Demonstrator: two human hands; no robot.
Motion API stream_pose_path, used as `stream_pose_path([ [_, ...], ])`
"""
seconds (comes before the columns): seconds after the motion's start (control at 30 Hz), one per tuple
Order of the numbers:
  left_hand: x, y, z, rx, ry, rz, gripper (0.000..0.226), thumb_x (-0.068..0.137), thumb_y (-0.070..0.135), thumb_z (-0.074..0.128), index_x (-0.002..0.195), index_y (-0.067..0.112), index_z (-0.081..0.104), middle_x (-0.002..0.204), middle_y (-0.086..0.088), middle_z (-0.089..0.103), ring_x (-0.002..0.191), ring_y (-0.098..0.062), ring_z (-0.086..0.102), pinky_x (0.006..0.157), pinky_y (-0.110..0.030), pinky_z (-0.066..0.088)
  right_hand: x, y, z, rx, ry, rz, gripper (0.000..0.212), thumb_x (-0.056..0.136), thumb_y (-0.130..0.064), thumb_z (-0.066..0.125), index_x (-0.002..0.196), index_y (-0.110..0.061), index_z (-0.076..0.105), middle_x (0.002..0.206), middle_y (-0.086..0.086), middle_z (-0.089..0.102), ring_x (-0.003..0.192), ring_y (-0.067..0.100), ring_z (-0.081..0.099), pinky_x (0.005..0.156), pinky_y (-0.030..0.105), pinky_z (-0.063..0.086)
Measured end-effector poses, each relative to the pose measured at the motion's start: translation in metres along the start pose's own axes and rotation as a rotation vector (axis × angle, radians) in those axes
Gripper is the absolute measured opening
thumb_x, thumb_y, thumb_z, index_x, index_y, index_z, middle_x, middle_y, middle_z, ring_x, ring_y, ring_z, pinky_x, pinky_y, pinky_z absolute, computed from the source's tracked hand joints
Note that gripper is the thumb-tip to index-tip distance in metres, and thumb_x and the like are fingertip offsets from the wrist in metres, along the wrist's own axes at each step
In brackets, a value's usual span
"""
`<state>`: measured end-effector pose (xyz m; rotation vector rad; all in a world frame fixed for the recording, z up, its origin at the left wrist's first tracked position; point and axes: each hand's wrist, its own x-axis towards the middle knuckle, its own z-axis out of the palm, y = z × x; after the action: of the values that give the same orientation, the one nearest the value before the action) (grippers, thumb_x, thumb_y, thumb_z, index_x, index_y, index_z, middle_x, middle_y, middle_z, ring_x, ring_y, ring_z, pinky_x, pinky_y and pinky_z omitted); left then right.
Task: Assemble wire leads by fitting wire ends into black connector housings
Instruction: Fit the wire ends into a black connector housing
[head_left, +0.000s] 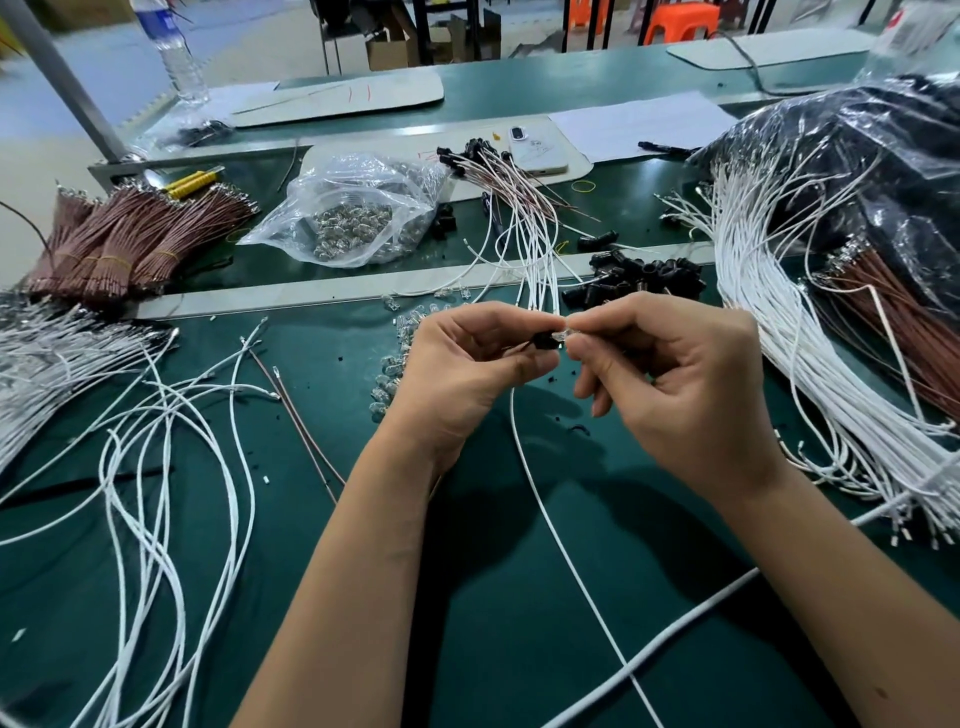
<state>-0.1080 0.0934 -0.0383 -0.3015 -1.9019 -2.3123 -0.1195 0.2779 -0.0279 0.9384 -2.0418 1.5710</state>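
Black connector housing (544, 341): at centre of view, above the green table (519, 597), pinched between the fingertips of both hands.
Clear small part (560, 335): touching the housing at its 3 o'clock side, held by right fingertips; too small to tell what exactly.
White wire (550, 519): hanging from the housing toward 6 o'clock, lying across the table to the lower edge.
Left hand (462, 364): at 9 o'clock of the housing, thumb and fingers curled and clamped on the housing.
Right hand (680, 379): at 3 o'clock of the housing, thumb and forefinger pressed together on the clear part, other fingers curled loosely.
Pile of black housings (641, 275): at 1 o'clock of the hands, near, on the table.
Small clear bulbs (389, 374): scattered just beside the left hand, at 9 o'clock.
Finished leads (519, 208): at 12 o'clock, white and brown wires with black ends, fanned out.
Plastic bag (353, 208): at 11 o'clock, open, with small shiny parts inside.
Brown wire bundles (130, 234): at 10 o'clock, tied with yellow bands.
Loose white wires (156, 441): at 8 o'clock, tangled on the table.
Big white wire bundle (810, 353): at 3 o'clock, curving beside a black plastic sack (857, 156).
Water bottle (174, 49): far at 11 o'clock, upright.
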Motion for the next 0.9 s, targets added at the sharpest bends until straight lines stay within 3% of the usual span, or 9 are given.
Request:
stream_pose_path([
  [0.27, -0.001, 0.001, -0.001, 0.103, 0.032, -0.019, 0.028, 0.076, -0.015, 0.077, 0.096, 0.004, 0.077, 0.091, -0.012, 0.079, 0.085, -0.018, 0.074, 0.081, -0.026, 0.057, 0.002, 0.009, -0.003, -0.049, -0.072, 0.045, 0.006, 0.092, 0.003, 0.075, 0.094, -0.002, 0.076, 0.066, 0.003, 0.068, 0.051, 0.016, 0.066, 0.050, 0.026, 0.054],
  [0.53, -0.001, 0.002, 0.001, 0.169, 0.046, 0.017, 0.025, 0.073, -0.014, 0.080, 0.086, 0.007, 0.077, 0.086, -0.010, 0.079, 0.082, -0.018, 0.075, 0.078, -0.025, 0.058, -0.001, 0.016, -0.002, 0.129, -0.064, 0.196, 0.004, 0.094, 0.002, 0.073, 0.093, -0.001, 0.073, 0.063, 0.006, 0.068, 0.050, 0.026, 0.067, 0.049, 0.032, 0.056],
  [0.73, -0.001, 0.001, 0.003, 0.258, 0.050, 0.068, 0.028, 0.071, -0.012, 0.083, 0.082, 0.013, 0.078, 0.083, -0.012, 0.078, 0.077, -0.020, 0.074, 0.076, -0.029, 0.060, -0.003, 0.018, 0.001, 0.143, -0.057, 0.266, 0.005, 0.094, 0.001, 0.072, 0.090, 0.000, 0.071, 0.064, 0.003, 0.067, 0.049, 0.018, 0.066, 0.046, 0.027, 0.053],
  [0.9, -0.002, 0.002, 0.001, 0.301, 0.038, 0.092, 0.026, 0.070, -0.009, 0.085, 0.081, 0.014, 0.077, 0.084, -0.015, 0.078, 0.077, -0.020, 0.073, 0.077, -0.034, 0.060, -0.003, 0.017, 0.001, 0.207, -0.075, 0.299, 0.005, 0.092, 0.006, 0.072, 0.089, 0.003, 0.071, 0.065, 0.013, 0.067, 0.049, 0.025, 0.067, 0.046, 0.028, 0.053],
])
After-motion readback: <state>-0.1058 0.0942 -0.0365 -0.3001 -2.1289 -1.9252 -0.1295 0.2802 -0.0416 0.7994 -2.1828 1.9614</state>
